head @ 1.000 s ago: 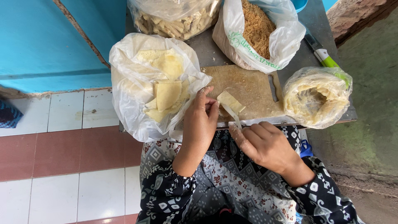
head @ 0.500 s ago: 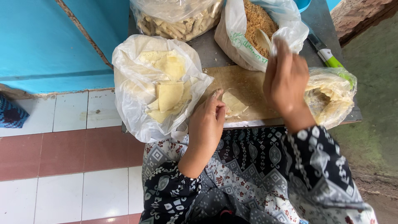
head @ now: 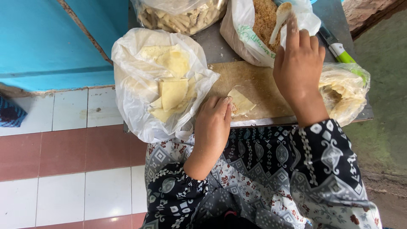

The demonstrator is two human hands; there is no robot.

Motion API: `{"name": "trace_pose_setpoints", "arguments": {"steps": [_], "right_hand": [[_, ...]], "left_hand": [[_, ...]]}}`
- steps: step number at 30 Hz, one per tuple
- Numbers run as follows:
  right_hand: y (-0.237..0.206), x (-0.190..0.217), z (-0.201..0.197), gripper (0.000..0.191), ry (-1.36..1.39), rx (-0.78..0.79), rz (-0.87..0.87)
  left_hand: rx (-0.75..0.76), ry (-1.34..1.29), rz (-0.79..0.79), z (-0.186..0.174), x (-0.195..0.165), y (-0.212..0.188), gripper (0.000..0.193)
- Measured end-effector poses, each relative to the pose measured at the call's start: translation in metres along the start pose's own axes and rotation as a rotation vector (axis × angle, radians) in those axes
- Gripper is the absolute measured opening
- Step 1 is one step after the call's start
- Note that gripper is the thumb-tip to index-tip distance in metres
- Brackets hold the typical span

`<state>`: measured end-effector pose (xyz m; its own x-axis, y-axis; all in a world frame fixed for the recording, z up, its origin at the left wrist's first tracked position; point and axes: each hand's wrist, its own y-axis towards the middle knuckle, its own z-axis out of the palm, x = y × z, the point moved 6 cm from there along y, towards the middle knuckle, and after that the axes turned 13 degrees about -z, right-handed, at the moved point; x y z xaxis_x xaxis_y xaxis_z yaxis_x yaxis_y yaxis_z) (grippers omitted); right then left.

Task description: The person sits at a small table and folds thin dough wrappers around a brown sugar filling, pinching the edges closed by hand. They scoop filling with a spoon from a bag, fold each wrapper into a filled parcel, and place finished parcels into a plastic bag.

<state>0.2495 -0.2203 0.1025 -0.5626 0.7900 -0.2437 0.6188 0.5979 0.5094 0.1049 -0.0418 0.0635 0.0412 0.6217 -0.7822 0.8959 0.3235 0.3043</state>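
Running along the left is a turquoise wall (head: 46, 38) above a floor of white and red-brown tiles (head: 63, 157), with a dark patterned scrap (head: 9, 112) at the far left edge. Next comes a grey bench (head: 212, 44) loaded with 4 plastic bags. The nearest bag (head: 140, 85), white and open, holds pale flat wrapper sheets (head: 174, 91). Behind it a clear bag (head: 182, 15) holds pale finger-shaped pieces.

On the brown board (head: 258, 82) in the middle lies 1 folded wrapper (head: 241, 101), near the board's front edge. The left hand (head: 212, 125) rests on the board's left part, its grip loosely curled with the fingertips (head: 227, 101) touching the wrapper's left corner.

Further right, the right hand (head: 299, 70) is raised over a white bag of brown crumbly filling (head: 265, 19), its grip pinched on the handle of a pale spoon (head: 280, 19) whose bowl sits above the filling. A green-handled tool (head: 337, 46) lies behind, and another bag (head: 345, 91) of pale pieces sits at the bench's right end. Rough greenish ground (head: 381, 106) lies beyond.
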Motion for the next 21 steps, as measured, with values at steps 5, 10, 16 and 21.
{"name": "trace_pose_setpoints", "arguments": {"steps": [5,10,16,21], "right_hand": [[-0.037,0.020,-0.047,0.024,0.348,-0.211,0.070],[-0.069,0.068,-0.052,0.016,0.673,0.012,0.235],[-0.058,0.090,-0.045,0.018,0.504,-0.022,0.180],[-0.056,0.079,-0.030,0.016,0.766,0.073,0.412]], "left_hand": [[0.001,0.000,0.001,-0.002,-0.002,0.003,0.010],[0.010,-0.006,0.014,-0.001,-0.001,0.002,0.006],[-0.006,0.005,0.034,0.001,-0.002,0.003,0.007],[0.002,0.013,0.027,0.001,-0.002,0.003,0.007]]}}
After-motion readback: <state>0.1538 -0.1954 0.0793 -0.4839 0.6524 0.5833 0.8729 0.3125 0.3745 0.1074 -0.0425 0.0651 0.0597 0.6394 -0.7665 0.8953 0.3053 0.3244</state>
